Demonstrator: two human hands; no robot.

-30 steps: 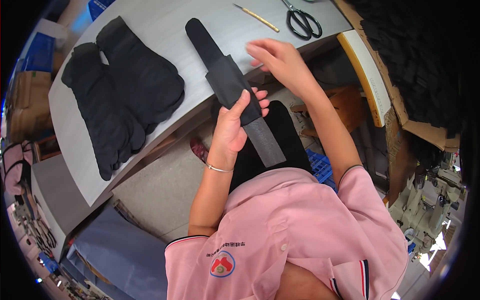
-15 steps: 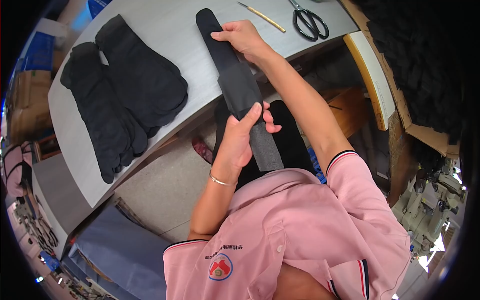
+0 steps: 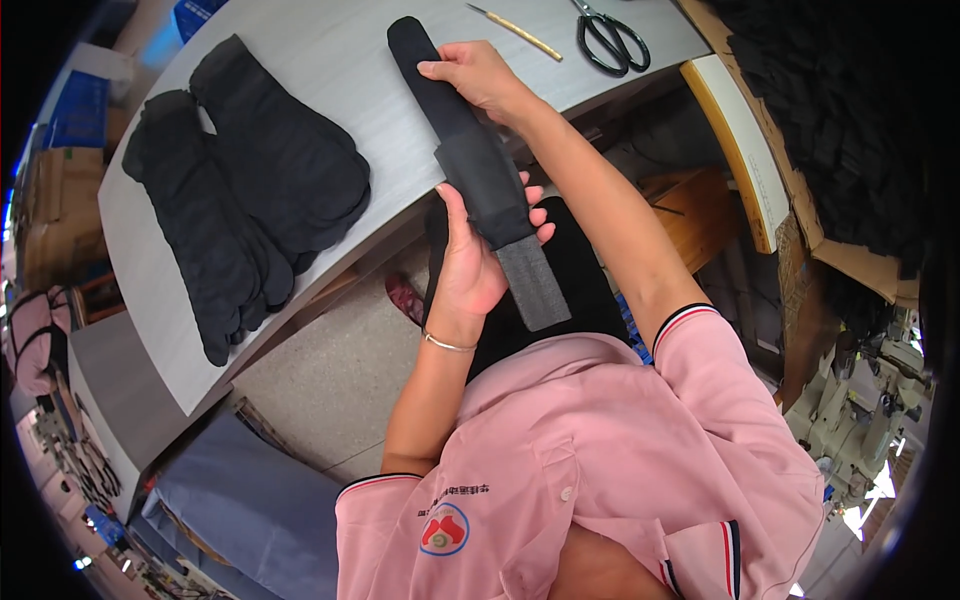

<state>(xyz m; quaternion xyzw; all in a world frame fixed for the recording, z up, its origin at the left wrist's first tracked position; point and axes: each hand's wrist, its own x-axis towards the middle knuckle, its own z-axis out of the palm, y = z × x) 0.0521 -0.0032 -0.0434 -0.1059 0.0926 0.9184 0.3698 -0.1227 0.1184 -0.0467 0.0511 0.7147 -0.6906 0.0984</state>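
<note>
A long black sock (image 3: 478,175) lies stretched over a flat grey board (image 3: 535,285), whose bare end sticks out toward my lap. My right hand (image 3: 478,80) grips the upper part of the sock near its rounded far end, thumb on top. My left hand (image 3: 478,265) cradles the lower part from beneath. Its thumb stands up along the left side and its fingertips curl round the right edge. Two piles of black socks (image 3: 280,145) lie flat on the grey table (image 3: 375,105) to the left.
Black-handled scissors (image 3: 612,42) and a thin tool with a wooden-coloured handle (image 3: 520,32) lie at the table's far right. Beyond a yellow-edged white panel (image 3: 735,150), a cardboard box (image 3: 850,268) holds a heap of black fabric pieces. Blue-grey cloth (image 3: 245,500) sits at lower left.
My left thumb has moved from the top of the sock to its left side, and that hand's fingers now show at the right edge. My right hand keeps its hold.
</note>
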